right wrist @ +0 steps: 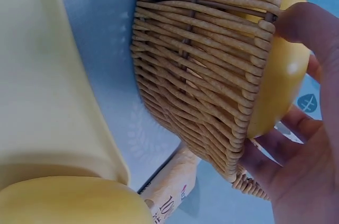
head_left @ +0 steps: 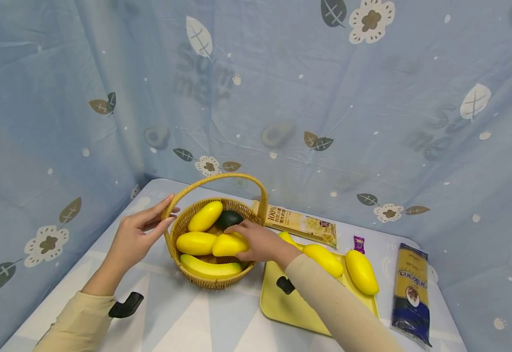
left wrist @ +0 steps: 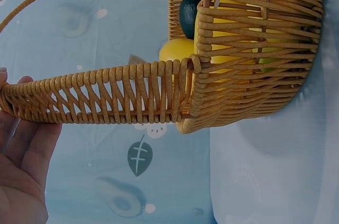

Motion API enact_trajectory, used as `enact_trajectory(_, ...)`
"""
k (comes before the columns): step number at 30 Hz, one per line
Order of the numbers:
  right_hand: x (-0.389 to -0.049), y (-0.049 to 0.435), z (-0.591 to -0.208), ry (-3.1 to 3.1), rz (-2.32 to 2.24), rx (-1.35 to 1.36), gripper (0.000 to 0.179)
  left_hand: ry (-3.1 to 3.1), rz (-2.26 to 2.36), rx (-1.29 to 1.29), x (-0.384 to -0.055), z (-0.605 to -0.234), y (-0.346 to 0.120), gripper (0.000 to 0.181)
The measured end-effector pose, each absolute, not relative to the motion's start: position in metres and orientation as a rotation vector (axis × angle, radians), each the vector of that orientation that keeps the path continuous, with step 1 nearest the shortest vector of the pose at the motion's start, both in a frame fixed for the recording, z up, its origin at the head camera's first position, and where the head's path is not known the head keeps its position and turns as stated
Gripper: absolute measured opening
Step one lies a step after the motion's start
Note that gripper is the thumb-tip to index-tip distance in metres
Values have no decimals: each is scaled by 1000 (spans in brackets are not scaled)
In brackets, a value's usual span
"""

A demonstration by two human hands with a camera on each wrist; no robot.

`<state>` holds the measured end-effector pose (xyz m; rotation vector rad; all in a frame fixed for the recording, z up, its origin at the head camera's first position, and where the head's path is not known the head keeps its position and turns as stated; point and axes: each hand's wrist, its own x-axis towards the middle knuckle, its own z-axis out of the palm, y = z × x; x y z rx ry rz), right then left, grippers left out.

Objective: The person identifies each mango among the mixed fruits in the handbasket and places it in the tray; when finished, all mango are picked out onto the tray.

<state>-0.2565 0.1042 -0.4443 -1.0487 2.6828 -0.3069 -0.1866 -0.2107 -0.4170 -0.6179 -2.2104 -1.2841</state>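
My left hand holds the left side of the wicker basket's arched handle, thumb and fingers on either side of it. At the basket's right side, my right hand grips a yellow mango, which is inside the rim; in the right wrist view the thumb and fingers lie around this mango. Also in the basket are two more yellow mangoes, a dark green avocado-like fruit and a yellow-green banana. The basket floor is mostly hidden.
A yellow tray right of the basket bears mangoes and a partly hidden yellow-green fruit. Behind lies a pasta packet, with a small purple wrapped sweet beyond the tray. A blue-and-gold packet lies far right.
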Motion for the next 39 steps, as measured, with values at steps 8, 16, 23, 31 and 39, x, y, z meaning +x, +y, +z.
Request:
enact_trajectory(8, -249, 113, -437, 2742, -353, -1119, 56, -2213, -1280, -610, -186, -417, -210, 66)
enact_trajectory(16, -232, 133, -427, 2814, -392, -1103, 57, -2203, -1274, -617, -187, -418, -210, 67)
enact_trajectory(23, -215, 162, -419, 2890, -517, -992, 58, -2211, -1276, -613, -187, -417, -210, 66)
enact_trajectory(31, -194, 195, -419, 2963, -560, -811, 58, -2212, -1259, -606, -186, -418, -212, 65)
enact_trajectory(39, -170, 222, -426, 3011, -631, -653, 58, -2214, -1276, -611, -186, -418, -210, 65)
